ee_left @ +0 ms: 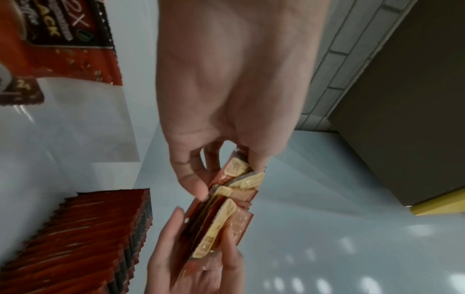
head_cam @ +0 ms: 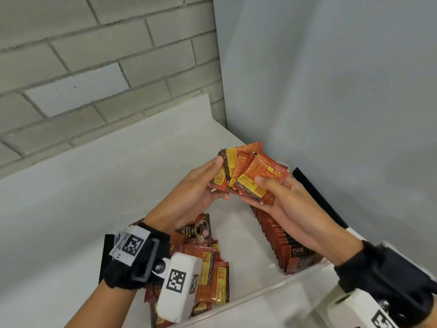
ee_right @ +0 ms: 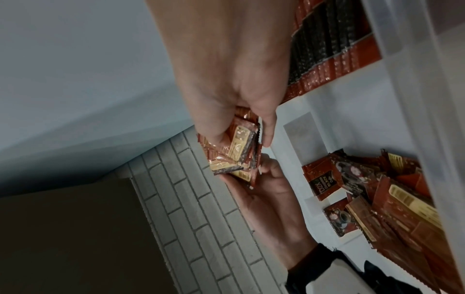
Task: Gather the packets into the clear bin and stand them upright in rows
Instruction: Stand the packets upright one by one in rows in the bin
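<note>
Both hands hold a fanned bunch of red and yellow coffee packets (head_cam: 248,172) above the clear bin (head_cam: 257,293). My left hand (head_cam: 201,185) grips the bunch's left side, thumb on top; my right hand (head_cam: 281,192) grips its right side, thumb pressed on the front packet. The same bunch (ee_left: 224,208) shows edge-on in the left wrist view, and in the right wrist view the bunch (ee_right: 236,151) sits between both hands. A row of upright packets (head_cam: 281,235) stands along the bin's right side. Loose packets (head_cam: 208,263) lie heaped at its left, partly hidden by my left wrist.
The bin sits on a white counter (head_cam: 94,185) in a corner. A grey brick wall (head_cam: 94,55) rises behind and a plain pale wall (head_cam: 331,91) to the right. A black strip (head_cam: 316,192) runs along the right wall behind the bin.
</note>
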Action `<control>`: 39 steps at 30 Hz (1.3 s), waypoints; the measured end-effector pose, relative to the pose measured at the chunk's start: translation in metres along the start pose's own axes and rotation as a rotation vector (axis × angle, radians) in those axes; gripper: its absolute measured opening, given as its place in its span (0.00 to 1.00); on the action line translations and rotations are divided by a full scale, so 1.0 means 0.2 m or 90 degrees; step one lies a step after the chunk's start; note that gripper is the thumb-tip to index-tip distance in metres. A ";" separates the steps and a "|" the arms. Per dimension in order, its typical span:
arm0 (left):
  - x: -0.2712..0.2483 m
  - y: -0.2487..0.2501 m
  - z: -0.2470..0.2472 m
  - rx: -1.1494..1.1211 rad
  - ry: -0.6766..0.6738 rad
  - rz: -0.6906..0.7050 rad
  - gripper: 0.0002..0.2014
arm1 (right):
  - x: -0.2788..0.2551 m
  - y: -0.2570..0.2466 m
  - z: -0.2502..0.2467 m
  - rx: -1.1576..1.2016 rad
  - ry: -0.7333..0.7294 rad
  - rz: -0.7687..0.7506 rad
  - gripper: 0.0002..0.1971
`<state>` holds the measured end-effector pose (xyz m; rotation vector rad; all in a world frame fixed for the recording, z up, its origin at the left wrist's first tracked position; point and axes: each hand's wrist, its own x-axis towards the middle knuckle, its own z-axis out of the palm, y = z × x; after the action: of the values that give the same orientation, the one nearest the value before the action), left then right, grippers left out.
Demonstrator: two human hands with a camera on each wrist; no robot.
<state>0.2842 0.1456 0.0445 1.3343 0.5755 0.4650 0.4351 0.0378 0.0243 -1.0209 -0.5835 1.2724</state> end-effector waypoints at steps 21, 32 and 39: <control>0.01 -0.01 -0.02 0.082 0.126 0.068 0.05 | -0.01 0.01 -0.02 -0.144 0.000 0.029 0.18; -0.04 0.03 0.03 -0.071 -0.084 -0.041 0.22 | -0.03 0.00 0.02 -0.166 -0.088 0.017 0.18; -0.05 -0.01 0.13 -0.107 -0.073 -0.066 0.12 | -0.03 0.03 -0.01 -0.323 -0.131 -0.033 0.15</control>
<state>0.2926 0.1192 0.0462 1.1570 0.4966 0.3419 0.4318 0.0308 0.0190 -1.2846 -1.1239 1.2176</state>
